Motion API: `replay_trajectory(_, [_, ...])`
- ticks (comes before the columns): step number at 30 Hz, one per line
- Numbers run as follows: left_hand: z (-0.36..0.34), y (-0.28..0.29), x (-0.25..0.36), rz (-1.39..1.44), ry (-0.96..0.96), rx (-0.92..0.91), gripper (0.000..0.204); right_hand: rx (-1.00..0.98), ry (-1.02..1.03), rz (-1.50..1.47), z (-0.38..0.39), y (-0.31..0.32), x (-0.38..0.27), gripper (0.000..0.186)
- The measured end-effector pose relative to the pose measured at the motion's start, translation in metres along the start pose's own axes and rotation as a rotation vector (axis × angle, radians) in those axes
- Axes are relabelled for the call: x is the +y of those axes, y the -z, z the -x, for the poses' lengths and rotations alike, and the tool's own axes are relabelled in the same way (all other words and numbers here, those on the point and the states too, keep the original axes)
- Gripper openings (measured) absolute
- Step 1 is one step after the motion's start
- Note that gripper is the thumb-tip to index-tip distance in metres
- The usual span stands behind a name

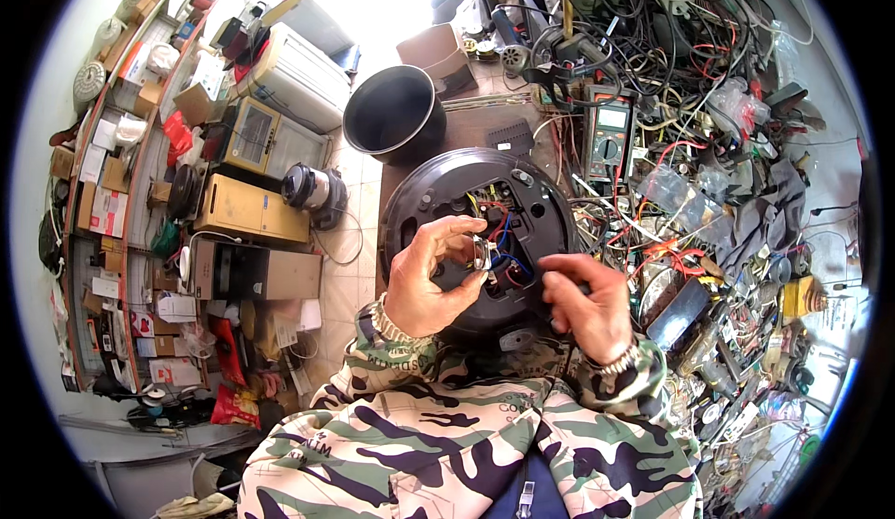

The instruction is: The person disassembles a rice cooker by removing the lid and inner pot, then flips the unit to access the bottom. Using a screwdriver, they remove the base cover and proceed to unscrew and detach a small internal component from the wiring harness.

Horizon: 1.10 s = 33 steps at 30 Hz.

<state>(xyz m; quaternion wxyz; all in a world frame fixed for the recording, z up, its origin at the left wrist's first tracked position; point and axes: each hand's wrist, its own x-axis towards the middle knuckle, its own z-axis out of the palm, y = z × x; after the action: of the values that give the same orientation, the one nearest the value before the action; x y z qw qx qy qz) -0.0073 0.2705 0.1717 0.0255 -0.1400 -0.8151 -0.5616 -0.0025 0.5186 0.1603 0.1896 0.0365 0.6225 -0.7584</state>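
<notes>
A round black appliance base (410, 204) lies on the bench before me, its underside opening showing red, blue and yellow wires (503, 230). Over that opening my left hand (424, 277) pinches a small shiny part (482, 253) between thumb and fingertips; its exact kind is too small to tell. My right hand (592, 303) is curled closed above the right edge of the base. Something dark shows between its fingers, mostly hidden, so I cannot make it out.
A black cooking pot (392, 114) stands beyond the base at the left. Right of it, a multimeter (609, 132) lies by a dense heap of cables and loose parts (671, 44). Red-handled pliers (685, 263) rest among the clutter. Crowded shelves (117, 193) line the left wall.
</notes>
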Motion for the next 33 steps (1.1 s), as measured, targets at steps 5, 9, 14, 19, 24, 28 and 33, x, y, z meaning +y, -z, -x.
replay_trajectory(5, [-0.007, -0.002, 0.000, -0.125, -0.058, -0.004, 0.058, -0.240, -0.122, -0.179, -0.021, -0.012, 0.011, 0.039])
replay_trajectory(9, [-0.011, -0.006, 0.003, -0.183, -0.072, 0.030, 0.054, -0.300, -0.055, -0.204, -0.028, -0.019, 0.009, 0.036])
replay_trajectory(14, [-0.013, -0.009, 0.005, -0.257, -0.076, -0.001, 0.057, -0.298, -0.052, -0.174, -0.033, -0.022, 0.013, 0.029])
replay_trajectory(19, [-0.010, -0.014, 0.007, -0.196, -0.026, 0.055, 0.066, -0.308, -0.077, -0.160, -0.035, -0.018, 0.012, 0.031])
replay_trajectory(24, [-0.009, -0.012, 0.001, -0.182, -0.050, 0.043, 0.064, -0.294, -0.101, -0.184, -0.037, -0.018, 0.016, 0.035])
replay_trajectory(28, [-0.008, -0.013, -0.001, -0.164, -0.076, 0.076, 0.058, -0.321, -0.098, -0.232, -0.039, -0.015, 0.020, 0.036])
replay_trajectory(33, [-0.009, -0.014, -0.002, -0.144, -0.075, 0.094, 0.036, -0.335, -0.110, -0.248, -0.038, -0.013, 0.024, 0.034])
